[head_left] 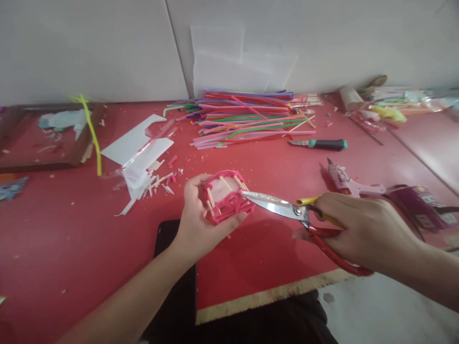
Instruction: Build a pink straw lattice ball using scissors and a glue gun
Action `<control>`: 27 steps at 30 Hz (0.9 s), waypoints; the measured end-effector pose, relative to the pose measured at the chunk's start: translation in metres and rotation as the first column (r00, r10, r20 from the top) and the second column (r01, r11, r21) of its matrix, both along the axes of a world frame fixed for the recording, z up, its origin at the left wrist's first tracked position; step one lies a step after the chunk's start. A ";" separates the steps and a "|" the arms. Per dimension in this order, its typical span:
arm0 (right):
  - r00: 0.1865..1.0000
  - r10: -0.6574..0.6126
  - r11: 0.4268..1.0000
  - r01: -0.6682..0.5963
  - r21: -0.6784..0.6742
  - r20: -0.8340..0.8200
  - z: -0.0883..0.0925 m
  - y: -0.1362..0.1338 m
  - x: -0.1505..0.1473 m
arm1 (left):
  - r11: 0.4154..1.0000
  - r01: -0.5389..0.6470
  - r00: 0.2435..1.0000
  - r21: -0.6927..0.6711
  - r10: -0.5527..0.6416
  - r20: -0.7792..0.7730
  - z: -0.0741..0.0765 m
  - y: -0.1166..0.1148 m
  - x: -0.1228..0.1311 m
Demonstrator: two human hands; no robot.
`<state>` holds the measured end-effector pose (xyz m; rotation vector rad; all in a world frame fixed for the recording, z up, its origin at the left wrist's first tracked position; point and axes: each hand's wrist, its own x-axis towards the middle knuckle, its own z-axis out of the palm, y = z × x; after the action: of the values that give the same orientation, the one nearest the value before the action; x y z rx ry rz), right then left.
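My left hand (pixel 201 220) is closed around a small round frame (pixel 229 196) made of pink strips and pale wooden sticks, held above the red table. In my right hand (pixel 362 229) are red-handled scissors (pixel 276 205), their blades together and pointing left. The blade tips touch, or nearly touch, the frame's pink strip. A yellow tube (pixel 309 200) is also tucked in my right hand, beside the scissor pivot. Part of the frame is hidden behind my left fingers and thumb.
Many coloured strips (pixel 247 117) are piled at the back. A utility knife (pixel 319 144) and a glue gun (pixel 351 181) lie to the right. Paper scraps (pixel 138 181), a yellow strip (pixel 93 136) and a tray (pixel 43 166) are left. A black phone-like slab (pixel 175 286) sits near the front edge.
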<state>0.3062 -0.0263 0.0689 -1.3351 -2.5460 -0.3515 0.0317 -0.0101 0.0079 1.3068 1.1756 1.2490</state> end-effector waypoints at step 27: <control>0.996 0.083 0.996 -0.084 0.024 0.024 -0.003 0.008 -0.001 | 0.996 -0.066 0.996 0.065 0.070 -0.061 0.002 0.001 0.003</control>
<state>0.3055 -0.0185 0.0655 -1.2187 -2.5983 -0.3836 0.0348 -0.0092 0.0097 1.3706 1.2434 1.3117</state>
